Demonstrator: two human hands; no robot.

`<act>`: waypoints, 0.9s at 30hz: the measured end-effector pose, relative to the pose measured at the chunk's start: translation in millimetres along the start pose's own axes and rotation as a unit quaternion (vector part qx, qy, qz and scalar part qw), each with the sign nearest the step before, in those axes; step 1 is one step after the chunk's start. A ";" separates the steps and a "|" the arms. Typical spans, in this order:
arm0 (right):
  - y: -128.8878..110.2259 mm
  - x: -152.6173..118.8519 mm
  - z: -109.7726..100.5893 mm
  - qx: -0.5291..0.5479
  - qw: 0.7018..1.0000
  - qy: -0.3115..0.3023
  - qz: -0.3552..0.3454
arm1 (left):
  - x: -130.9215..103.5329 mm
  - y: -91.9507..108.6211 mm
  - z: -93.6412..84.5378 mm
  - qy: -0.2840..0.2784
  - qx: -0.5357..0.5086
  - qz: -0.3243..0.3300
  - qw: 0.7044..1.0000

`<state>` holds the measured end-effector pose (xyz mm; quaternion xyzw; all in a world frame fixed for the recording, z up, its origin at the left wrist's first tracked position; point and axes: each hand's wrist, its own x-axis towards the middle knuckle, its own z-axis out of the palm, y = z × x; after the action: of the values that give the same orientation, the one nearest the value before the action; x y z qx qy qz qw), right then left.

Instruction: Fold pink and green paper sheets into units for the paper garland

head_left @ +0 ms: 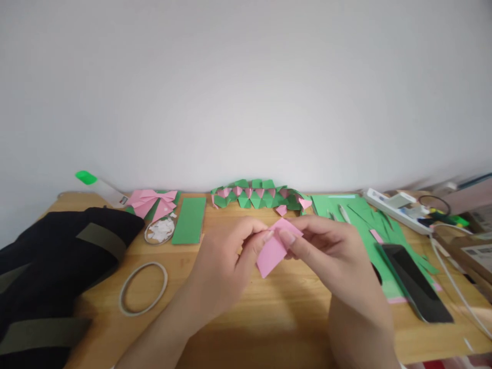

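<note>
Pinching the pink paper (269, 258) with my left hand (225, 259) and right hand (340, 253) above the wooden table (265, 318), I'd line up its edges before pressing any fold, thumbs close to the crease (thin paper, I judge, wrinkles under uneven pressure).

Looks like you're at a wooden table (246, 328) for papercraft, maybe at home: plain wall (246, 92), green paper stack (188, 220) around eleven o'clock, power strip (397, 211) around two.
</note>
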<state>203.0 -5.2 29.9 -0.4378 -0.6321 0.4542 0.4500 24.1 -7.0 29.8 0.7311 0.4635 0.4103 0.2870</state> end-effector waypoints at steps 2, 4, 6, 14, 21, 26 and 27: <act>2.2 3.8 -0.8 0.056 0.998 -0.016 0.007 | 0.0 -2.6 -2.0 -0.012 -0.015 -0.007 1.000; 4.4 8.7 -0.9 0.126 0.991 -0.029 0.020 | 0.2 -5.2 -3.9 -0.016 -0.040 -0.016 0.999; 5.9 13.3 0.1 0.200 0.977 -0.054 0.055 | 0.3 -6.7 -5.5 -0.020 -0.062 -0.010 0.998; 5.0 16.6 7.5 0.301 0.941 -0.098 0.122 | -0.6 -2.4 -6.3 -0.007 -0.067 0.046 0.997; 10.7 10.5 15.6 0.300 0.938 -0.160 0.068 | -3.2 -1.6 -0.8 0.016 -0.173 0.014 0.985; 14.3 7.4 22.5 0.289 0.940 -0.176 0.033 | -3.5 1.8 2.3 0.069 -0.070 0.062 0.993; 14.3 7.2 23.2 0.289 0.940 -0.177 0.032 | -3.4 2.2 2.2 0.081 -0.040 0.074 0.993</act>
<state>181.1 0.5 13.0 -0.2217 -0.5282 0.7018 0.4235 26.2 -11.0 29.3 0.7161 0.4130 0.5060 0.2463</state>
